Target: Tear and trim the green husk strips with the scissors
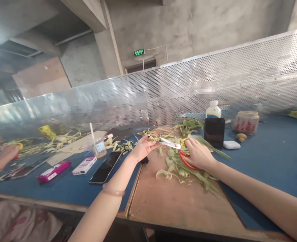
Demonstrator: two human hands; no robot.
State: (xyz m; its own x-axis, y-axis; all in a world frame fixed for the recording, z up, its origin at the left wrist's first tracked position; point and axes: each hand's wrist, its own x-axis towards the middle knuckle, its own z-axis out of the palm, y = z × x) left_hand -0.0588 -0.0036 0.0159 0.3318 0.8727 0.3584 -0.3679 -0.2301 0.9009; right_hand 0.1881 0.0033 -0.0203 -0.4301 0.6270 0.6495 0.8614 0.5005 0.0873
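My left hand [144,149], with a bangle on its wrist, pinches a small rolled piece of green leaf [153,138] above the bare wooden part of the table. In my right hand [200,154] is a pair of scissors [173,145] with one red and one yellow handle. Their blades point left, with the tips close to the leaf piece. Whether the blades touch it I cannot tell. Under my right hand lies a pile of long green leaves [175,161], with pale curled strips [164,173] at its near side.
Left on the blue tabletop [80,195] are a phone [105,168], a pink-and-white box [84,166], a magenta packet [53,171] and a cup with a straw [99,148]. Another person's hand [8,153] works farther left. At right stand a black device [214,132], a white case [231,145] and a jar [246,122]. A perforated metal screen [173,94] runs behind.
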